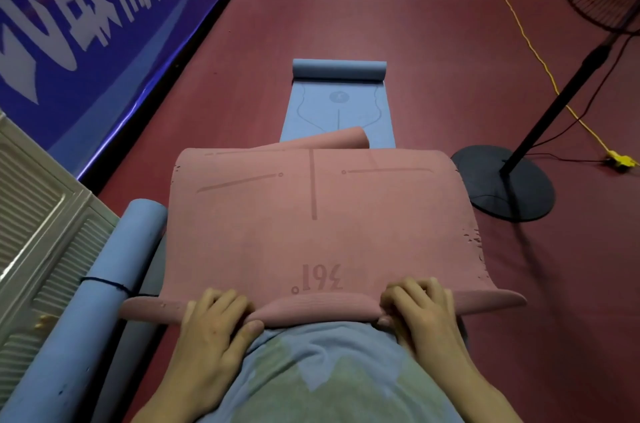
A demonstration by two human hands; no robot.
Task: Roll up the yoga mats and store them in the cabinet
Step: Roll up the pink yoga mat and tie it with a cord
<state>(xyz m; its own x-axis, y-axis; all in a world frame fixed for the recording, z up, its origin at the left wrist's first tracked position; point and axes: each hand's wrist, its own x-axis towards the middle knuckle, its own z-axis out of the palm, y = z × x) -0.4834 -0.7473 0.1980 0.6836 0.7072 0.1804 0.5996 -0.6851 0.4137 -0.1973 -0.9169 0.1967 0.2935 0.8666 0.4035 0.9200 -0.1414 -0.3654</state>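
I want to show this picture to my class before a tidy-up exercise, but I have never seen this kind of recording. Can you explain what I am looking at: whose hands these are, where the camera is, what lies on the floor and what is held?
There is no machine here. A person wears a camera on the head, so the one picture looks forward and down over their own body.

The left hand and right hand each grip the near edge of a pink mat, which is curled over as if starting a roll. The mat's far end is also curled.

Beyond it on the red floor lies a blue mat, partly rolled at its far end. At left, a rolled blue mat, tied with a dark cord, lies beside a slatted white panel, possibly the cabinet. At right stands a fan, with a yellow cable on the floor.
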